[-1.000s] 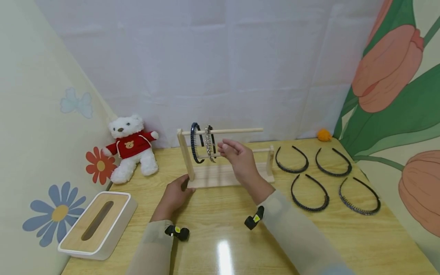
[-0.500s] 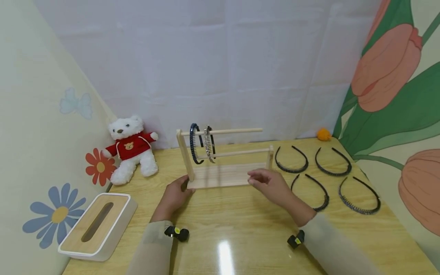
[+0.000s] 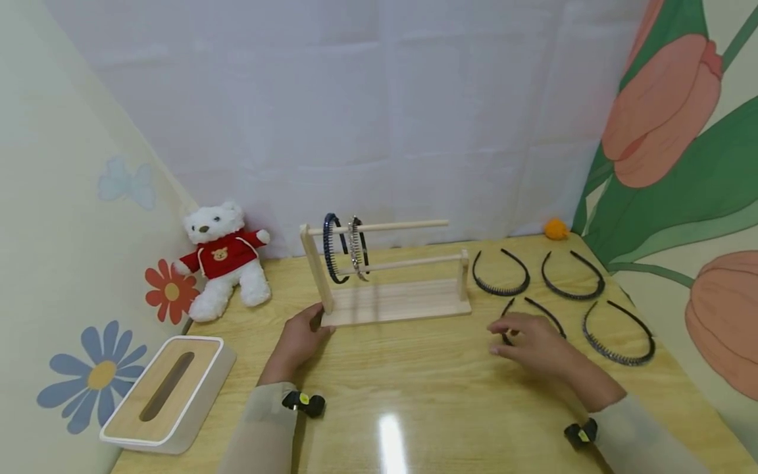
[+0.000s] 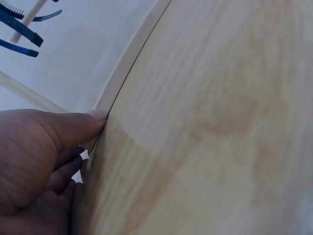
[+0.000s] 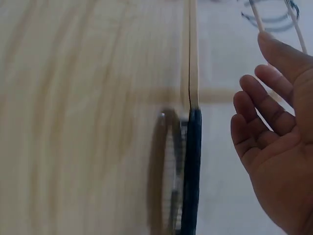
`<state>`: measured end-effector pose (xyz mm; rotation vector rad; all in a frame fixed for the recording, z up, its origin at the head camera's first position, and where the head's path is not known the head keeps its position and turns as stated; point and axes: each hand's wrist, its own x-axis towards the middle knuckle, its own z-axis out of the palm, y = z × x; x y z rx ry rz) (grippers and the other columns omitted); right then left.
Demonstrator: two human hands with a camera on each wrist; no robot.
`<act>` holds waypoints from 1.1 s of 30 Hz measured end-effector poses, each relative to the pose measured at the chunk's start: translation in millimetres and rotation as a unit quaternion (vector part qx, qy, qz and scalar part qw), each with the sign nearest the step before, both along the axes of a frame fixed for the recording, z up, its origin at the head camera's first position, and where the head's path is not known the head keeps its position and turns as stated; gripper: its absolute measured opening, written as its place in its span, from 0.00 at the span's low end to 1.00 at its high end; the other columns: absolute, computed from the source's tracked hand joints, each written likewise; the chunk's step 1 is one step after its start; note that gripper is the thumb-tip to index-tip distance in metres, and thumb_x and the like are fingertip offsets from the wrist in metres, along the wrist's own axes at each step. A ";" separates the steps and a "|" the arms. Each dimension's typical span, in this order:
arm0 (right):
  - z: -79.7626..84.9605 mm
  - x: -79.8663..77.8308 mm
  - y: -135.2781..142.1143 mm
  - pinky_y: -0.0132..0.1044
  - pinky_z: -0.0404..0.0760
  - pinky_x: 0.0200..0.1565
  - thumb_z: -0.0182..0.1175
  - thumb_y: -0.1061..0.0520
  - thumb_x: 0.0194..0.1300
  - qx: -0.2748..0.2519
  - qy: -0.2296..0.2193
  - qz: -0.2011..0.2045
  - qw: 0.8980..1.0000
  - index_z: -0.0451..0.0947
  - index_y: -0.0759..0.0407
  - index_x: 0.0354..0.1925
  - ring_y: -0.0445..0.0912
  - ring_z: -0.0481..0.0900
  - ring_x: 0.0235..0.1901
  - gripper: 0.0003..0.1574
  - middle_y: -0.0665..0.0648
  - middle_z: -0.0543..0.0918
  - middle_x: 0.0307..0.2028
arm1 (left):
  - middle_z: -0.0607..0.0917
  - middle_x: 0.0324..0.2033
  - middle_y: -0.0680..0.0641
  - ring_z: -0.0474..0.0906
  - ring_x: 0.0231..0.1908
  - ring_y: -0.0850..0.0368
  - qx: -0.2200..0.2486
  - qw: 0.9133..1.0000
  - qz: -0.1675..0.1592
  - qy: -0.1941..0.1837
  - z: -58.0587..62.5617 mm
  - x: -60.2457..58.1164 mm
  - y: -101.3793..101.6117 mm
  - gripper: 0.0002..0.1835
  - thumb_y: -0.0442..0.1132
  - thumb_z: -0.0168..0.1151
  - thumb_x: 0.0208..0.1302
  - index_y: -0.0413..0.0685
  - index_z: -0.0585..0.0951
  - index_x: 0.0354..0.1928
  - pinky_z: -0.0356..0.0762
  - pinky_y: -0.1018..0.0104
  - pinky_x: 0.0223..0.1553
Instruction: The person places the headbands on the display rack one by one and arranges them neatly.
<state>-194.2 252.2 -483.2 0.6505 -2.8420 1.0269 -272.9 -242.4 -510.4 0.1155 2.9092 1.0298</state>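
A light wooden rack (image 3: 408, 303) with two rods stands mid-table. Around its rods, toward the left, hang a dark blue toothed headband (image 3: 329, 247) and a silvery beaded one (image 3: 355, 247). My left hand (image 3: 298, 337) grips the left end of the rack's base; the left wrist view has the thumb (image 4: 80, 128) against the base edge, fingers bent behind it. Low over the front-left dark headband (image 3: 551, 315) on the table is my right hand (image 3: 535, 342), partly covering it. Its fingers are loosely bent and hold nothing; in the right wrist view a dark headband (image 5: 193, 171) lies beside the palm.
Three more dark headbands lie at the right: back-left (image 3: 503, 291), back-right (image 3: 571, 295) and front-right (image 3: 622, 359). A white teddy bear (image 3: 225, 253) in red sits back left, behind a tissue box (image 3: 195, 401). An orange fuzzy ball (image 3: 556, 229) is at the back right.
My right hand has moved from beside the hung silvery headband, right and toward me, to over the front-left headband on the table. The left hand has stayed on the rack's base.
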 end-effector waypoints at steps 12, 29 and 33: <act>0.4 21.8 73.6 0.52 0.88 0.56 0.84 0.48 0.59 0.056 -0.037 -0.048 0.997 0.91 0.48 0.49 0.55 0.88 0.54 0.20 0.49 0.91 0.50 | 0.72 0.78 0.32 0.65 0.80 0.31 0.000 1.000 -0.001 -0.004 1.8 0.9 2.1 0.36 0.42 0.67 0.80 0.41 0.68 0.83 0.62 0.34 0.81; -8.0 21.0 85.7 0.54 0.87 0.56 0.83 0.55 0.60 0.132 0.038 0.050 0.989 0.93 0.51 0.47 0.55 0.85 0.51 0.16 0.52 0.91 0.49 | 0.72 0.78 0.32 0.65 0.80 0.30 0.001 1.000 -0.009 -0.003 -3.7 -1.7 -0.6 0.36 0.42 0.67 0.80 0.40 0.68 0.83 0.62 0.34 0.81; -7.8 19.9 84.0 0.51 0.87 0.54 0.82 0.55 0.61 0.145 0.036 0.065 0.987 0.93 0.48 0.45 0.50 0.85 0.49 0.13 0.48 0.91 0.46 | 0.72 0.78 0.32 0.65 0.79 0.30 0.001 1.000 -0.006 -0.001 -3.1 -1.9 -1.2 0.36 0.42 0.67 0.80 0.40 0.68 0.83 0.62 0.34 0.81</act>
